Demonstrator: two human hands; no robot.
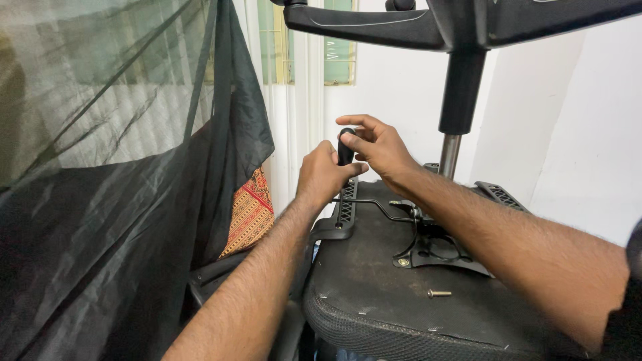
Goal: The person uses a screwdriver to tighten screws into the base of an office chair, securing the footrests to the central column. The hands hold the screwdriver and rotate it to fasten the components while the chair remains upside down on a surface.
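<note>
In the middle of the frame the two hands are meeting around a black screwdriver handle (345, 148), which is standing upright over the underside of an overturned office chair seat (374, 301). The left hand (323, 175) is closing around the lower part of the handle, with the fingers curled tightly. The right hand (376, 148) is gripping the top of the handle from the right side; its thumb and fingers are pinching the rounded end, and the index finger is stretching over it. The thin shaft of the tool is going down to a black perforated armrest bracket (344, 217), which is lying on the left edge of the seat.

Just to the right of the bracket, a thin bent metal lever (374, 202) is running toward the black mechanism plate (438, 251) in the centre of the seat. The right forearm is passing over this plate and hiding a part of it. A loose silver screw (439, 293) is lying on the seat bottom, lower right of centre, well apart from the hands.

From the plate the gas cylinder (460, 100) is rising to the upper right, where the black star base (374, 25) is crossing the top of the frame. On the left, dark mesh netting (100, 167) is hanging, and an orange patterned cloth (249, 214) is showing beside it.
</note>
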